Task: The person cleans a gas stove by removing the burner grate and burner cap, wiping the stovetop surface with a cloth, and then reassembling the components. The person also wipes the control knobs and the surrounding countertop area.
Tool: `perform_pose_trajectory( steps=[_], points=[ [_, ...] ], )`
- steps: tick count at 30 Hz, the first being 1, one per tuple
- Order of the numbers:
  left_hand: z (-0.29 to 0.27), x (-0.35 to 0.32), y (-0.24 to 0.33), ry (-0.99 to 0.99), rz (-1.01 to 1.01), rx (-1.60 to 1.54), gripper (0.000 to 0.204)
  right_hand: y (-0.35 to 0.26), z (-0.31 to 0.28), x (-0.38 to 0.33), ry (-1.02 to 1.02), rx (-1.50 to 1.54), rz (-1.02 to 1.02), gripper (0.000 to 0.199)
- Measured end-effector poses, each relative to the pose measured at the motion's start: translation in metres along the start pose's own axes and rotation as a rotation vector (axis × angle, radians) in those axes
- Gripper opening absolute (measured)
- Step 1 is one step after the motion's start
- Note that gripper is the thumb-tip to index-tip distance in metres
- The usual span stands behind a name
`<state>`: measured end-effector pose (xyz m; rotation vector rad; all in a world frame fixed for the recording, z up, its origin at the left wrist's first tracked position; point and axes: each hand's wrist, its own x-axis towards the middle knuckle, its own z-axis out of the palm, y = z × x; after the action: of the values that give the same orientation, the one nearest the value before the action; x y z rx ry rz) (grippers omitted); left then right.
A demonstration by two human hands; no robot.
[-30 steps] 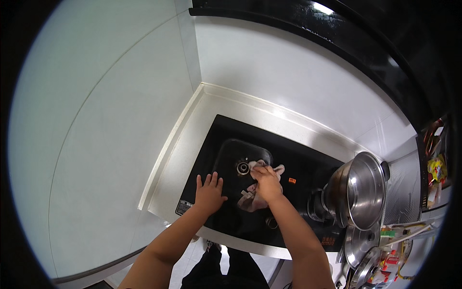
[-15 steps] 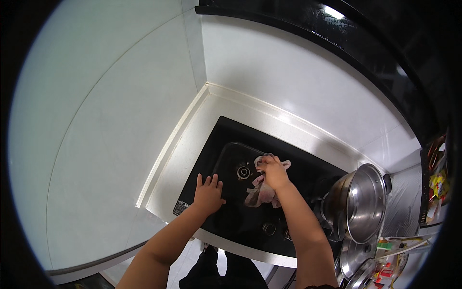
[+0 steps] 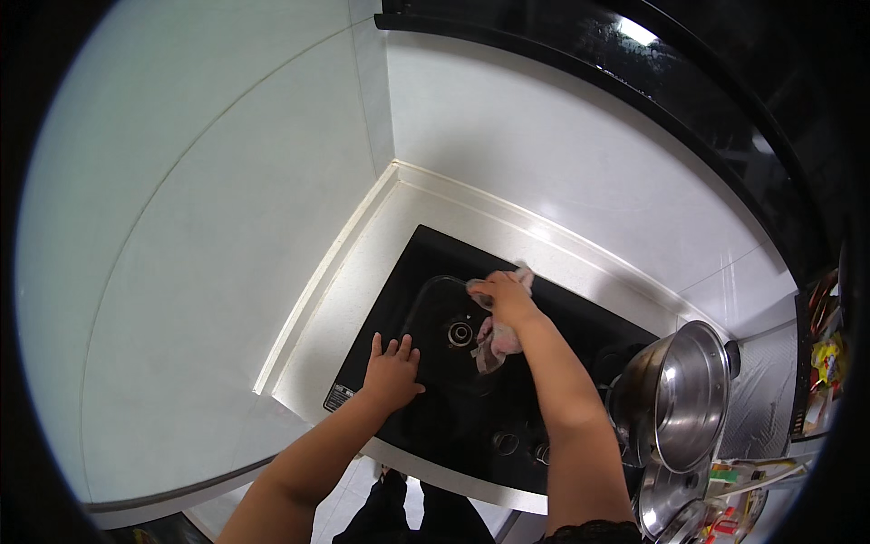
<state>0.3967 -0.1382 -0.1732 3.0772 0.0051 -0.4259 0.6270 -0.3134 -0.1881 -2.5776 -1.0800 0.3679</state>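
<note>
Right fingers [image 3: 488, 286], gripping cloth [image 3: 497, 344], have neared the back edge [image 3: 473, 253] of the hob [image 3: 435, 417]; left fingers [image 3: 376, 347] spread, well clear.

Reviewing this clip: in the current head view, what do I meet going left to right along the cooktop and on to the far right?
Left hand, burner ring, right hand with the cloth (overlapping, so taken together), steel pot, yellow packet.
</note>
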Motion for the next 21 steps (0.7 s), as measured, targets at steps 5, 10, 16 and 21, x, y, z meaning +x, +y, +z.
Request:
perform_pose_trajectory(
  steps=[5,10,16,21],
  points=[
    [-0.002,0.0,0.001,0.021,0.012,0.001,0.07,0.03,0.027,0.007,0.175,0.067,0.02,0.04],
    [-0.011,0.002,0.003,-0.027,0.003,-0.054,0.071,-0.005,0.039,0.057,0.279,0.078,-0.268,0.031],
    [-0.005,-0.001,-0.001,0.033,0.006,-0.08,0.071,0.017,0.046,0.044,0.264,0.099,-0.22,0.029],
    [-0.002,0.002,0.0,0.054,0.009,-0.029,0.07,0.02,0.043,0.044,0.294,0.05,-0.281,0.03]
  ],
)
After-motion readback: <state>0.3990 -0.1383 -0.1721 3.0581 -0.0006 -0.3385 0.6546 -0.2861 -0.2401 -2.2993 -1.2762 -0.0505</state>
